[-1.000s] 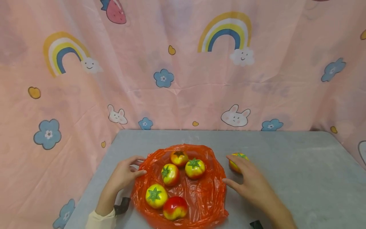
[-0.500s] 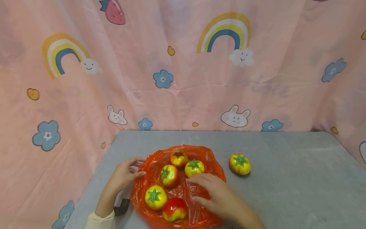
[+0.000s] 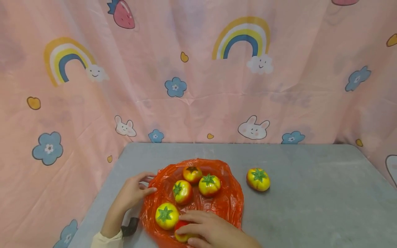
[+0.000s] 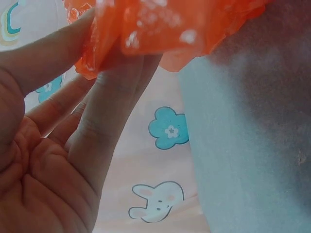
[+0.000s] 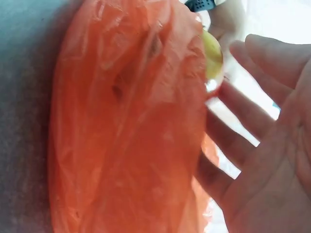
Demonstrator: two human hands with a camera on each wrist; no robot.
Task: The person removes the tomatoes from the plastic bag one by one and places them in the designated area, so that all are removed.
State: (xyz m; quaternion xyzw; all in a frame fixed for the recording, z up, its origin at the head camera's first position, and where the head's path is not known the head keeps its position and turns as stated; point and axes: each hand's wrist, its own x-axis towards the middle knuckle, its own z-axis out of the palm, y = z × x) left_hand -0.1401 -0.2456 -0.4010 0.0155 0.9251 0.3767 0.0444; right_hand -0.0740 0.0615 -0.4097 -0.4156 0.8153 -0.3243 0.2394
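An orange-red plastic bag [image 3: 232, 196] lies spread open on the table with several yellow-red tomatoes, probably artificial, inside. My left hand [image 3: 131, 193] pinches the bag's left edge between thumb and fingers, as the bag film [image 4: 155, 29] in the left wrist view also shows. Over the bag's front part, my right hand [image 3: 217, 229] reaches in, its fingers at a redder tomato [image 3: 180, 225] and partly covering it. The right wrist view has those fingers fairly straight beside a yellow tomato [image 5: 212, 58]; a firm hold cannot be made out.
One more tomato [image 3: 258, 179] stands on the grey table [image 3: 310, 199], right of the bag. A pink patterned curtain [image 3: 198, 69] hangs behind the table and along its left. A black wrist device [image 3: 130, 226] sits at my left wrist.
My right hand has moved left from beside the lone tomato, over the bag and down to the redder tomato. The left hand has stayed at the bag's edge.
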